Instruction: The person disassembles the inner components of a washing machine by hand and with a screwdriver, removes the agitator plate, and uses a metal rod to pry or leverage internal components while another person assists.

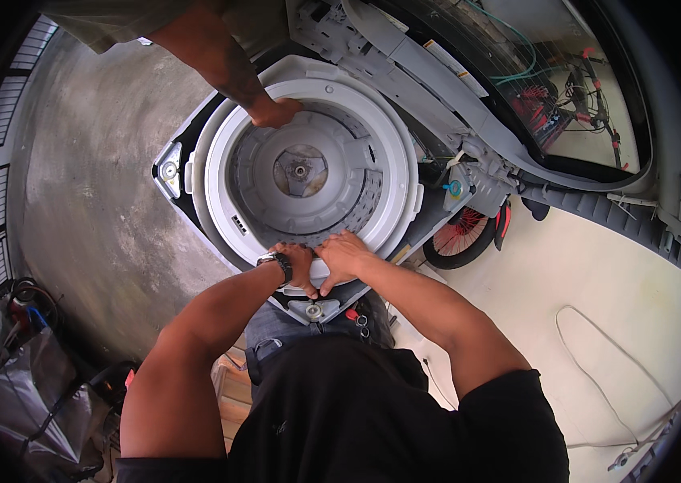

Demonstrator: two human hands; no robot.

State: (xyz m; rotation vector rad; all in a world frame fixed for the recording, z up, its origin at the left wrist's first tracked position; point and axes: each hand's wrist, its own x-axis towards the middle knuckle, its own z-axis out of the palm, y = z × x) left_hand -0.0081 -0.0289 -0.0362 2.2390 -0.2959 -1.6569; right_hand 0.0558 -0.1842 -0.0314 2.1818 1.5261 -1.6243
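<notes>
A top-loading washing machine stands before me with its top off, and its round grey tub [332, 201] lies exposed inside the square cabinet. Around the tub's mouth runs a pale ring-shaped rim [215, 173]. My left hand [297, 267], a dark watch on its wrist, grips the near side of this rim, fingers reaching over the inner edge. Close beside it, my right hand [343, 256] holds the same rim, thumb toward the outside. The fingertips of both are partly hidden. Across from me, another person's hand [276, 113] grasps the far side of the rim.
The machine's lifted top panel and lid [437, 97] lean at the upper right. Cabinet corner brackets [169, 170] surround the tub. A red-spoked wheel [459, 240] is at the right, and a thin cable [590, 362] lies on the pale floor. Grey plastic sheeting [42, 394] sits lower left.
</notes>
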